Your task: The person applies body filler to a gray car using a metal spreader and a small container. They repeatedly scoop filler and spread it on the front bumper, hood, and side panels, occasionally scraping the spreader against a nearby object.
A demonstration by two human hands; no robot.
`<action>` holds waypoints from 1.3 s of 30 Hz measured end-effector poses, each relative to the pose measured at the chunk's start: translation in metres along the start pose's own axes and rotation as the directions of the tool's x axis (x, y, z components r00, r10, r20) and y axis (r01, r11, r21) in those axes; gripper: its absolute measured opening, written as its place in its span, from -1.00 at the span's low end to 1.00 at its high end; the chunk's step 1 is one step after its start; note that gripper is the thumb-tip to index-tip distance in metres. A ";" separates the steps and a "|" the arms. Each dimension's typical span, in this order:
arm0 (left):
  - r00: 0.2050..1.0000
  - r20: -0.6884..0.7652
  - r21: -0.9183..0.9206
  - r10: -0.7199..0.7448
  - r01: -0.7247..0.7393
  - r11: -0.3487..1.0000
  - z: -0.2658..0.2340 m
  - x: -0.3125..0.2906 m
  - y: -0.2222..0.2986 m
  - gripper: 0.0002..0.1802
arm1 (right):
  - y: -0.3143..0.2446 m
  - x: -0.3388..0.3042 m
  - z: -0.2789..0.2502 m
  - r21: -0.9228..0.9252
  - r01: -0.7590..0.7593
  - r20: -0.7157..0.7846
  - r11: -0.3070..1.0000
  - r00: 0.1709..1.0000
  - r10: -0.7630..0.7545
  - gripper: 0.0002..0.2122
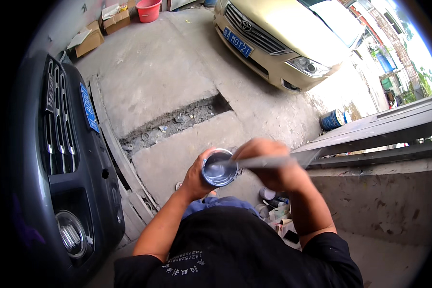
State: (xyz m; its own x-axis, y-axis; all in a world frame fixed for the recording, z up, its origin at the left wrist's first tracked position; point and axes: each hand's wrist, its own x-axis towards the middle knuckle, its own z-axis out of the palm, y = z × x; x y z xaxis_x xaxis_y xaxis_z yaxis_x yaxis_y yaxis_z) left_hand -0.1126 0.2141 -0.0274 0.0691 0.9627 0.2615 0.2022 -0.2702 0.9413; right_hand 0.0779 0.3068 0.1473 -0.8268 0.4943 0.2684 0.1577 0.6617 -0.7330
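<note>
My left hand (193, 178) is wrapped round the side of a round cup (219, 182), held upright in front of my body. Silvery-grey liquid, which looks like paint, lies inside it. A flat grey stick (270, 162) slants from my right hand (261, 148) down into the cup's mouth. The fingers of that hand are closed round the stick, and both are smeared by motion. The stick's lower end is hard to make out in the liquid.
A dark car front bumper (93, 173) stands close on the left. Ahead, a trench (163, 127) with rubble cuts the concrete floor. A gold car (273, 29) is parked beyond. Planks (384, 127) run along the right. Several cans and bottles (269, 194) stand low beside me.
</note>
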 end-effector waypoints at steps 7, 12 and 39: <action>0.999 -0.017 0.056 0.042 -0.041 0.998 0.004 -0.004 -0.002 0.05 | -0.002 -0.022 -0.022 0.111 -0.154 -0.202 0.982 0.964 0.174 -0.87; 1.000 0.011 -0.013 -0.021 0.022 1.000 0.009 -0.003 -0.012 0.07 | -0.007 -0.015 -0.008 0.103 0.038 0.066 0.994 0.997 -0.045 -0.82; 0.996 0.055 -0.053 -0.072 0.075 0.996 0.007 0.014 0.011 -0.03 | -0.004 -0.019 -0.015 -0.035 0.021 0.061 0.999 0.998 -0.019 -0.93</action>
State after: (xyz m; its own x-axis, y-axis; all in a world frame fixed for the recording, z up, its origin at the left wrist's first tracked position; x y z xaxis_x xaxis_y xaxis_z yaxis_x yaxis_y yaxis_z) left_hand -0.1026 0.2250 -0.0151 0.1082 0.9775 0.1811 0.1551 -0.1965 0.9681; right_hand 0.1011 0.3030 0.1546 -0.8612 0.4462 0.2433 0.1592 0.6915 -0.7046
